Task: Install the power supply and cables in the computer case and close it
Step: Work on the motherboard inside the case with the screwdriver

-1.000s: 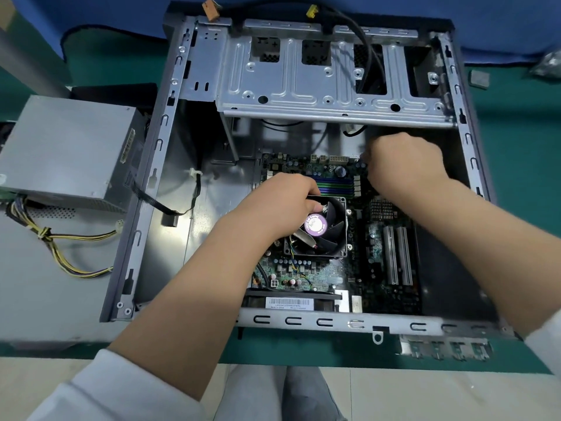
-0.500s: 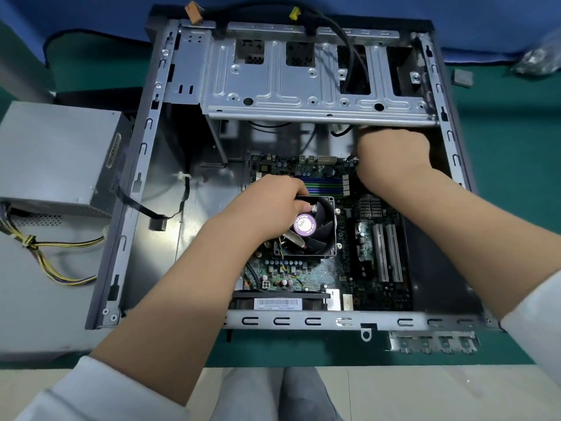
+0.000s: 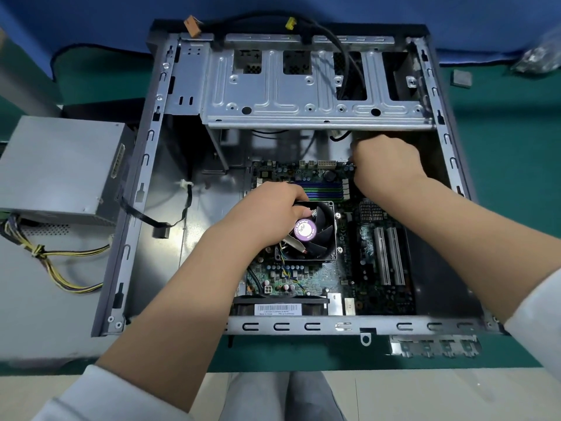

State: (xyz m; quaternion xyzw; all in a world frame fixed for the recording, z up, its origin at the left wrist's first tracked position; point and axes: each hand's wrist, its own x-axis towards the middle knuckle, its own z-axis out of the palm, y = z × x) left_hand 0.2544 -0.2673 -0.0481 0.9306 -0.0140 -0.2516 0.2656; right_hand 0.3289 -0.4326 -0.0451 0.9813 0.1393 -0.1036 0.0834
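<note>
We see the open grey metal computer case (image 3: 145,189) lying flat on the green-covered bench (image 3: 501,183), its green motherboard (image 3: 306,278) exposed. The grey box-shaped power supply (image 3: 60,165) sits outside the case, touching its left wall near the bench's left edge, with its bundle of yellow and black cables (image 3: 57,262) trailing toward the near edge.

Our left hand (image 3: 267,214) rests on the black square cooler fan (image 3: 315,235), fingers curled over its far-left corner, much as half a second ago. Our right hand (image 3: 385,165) is clenched at the motherboard's far-right corner, just below the silver drive cage (image 3: 303,95); what its fingers hold we cannot tell, since the hand hides it. Compared with the earlier frame this hand has barely shifted, and the power supply stays where it was.

A small grey square pad (image 3: 463,78) lies near the bench's far-right corner.
</note>
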